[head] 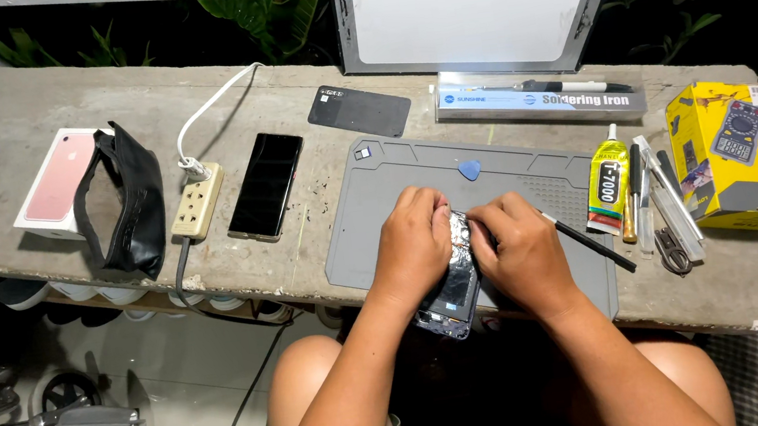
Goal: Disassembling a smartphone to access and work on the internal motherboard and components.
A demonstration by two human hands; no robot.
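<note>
Both my hands meet over a grey work mat [510, 182] at the bench's front edge. My left hand [414, 247] grips the left side of a phone-shaped thing wrapped in crinkled silver foil [457, 285]. My right hand [521, 251] pinches the foil's top right edge and also holds a thin black tool [590, 243] that points out to the right. The foil-wrapped thing's lower end hangs past the mat toward my knees. A small blue pick [469, 170] lies on the mat just beyond my fingers.
A black phone [266, 185], power strip [196, 201] with white cable, black pouch [129, 205] and pink phone box [57, 180] lie left. A glue tube [608, 180], pens, scissors [672, 249], a yellow box [746, 153] and a long boxed tool [538, 99] sit right. A white panel [468, 0] leans behind.
</note>
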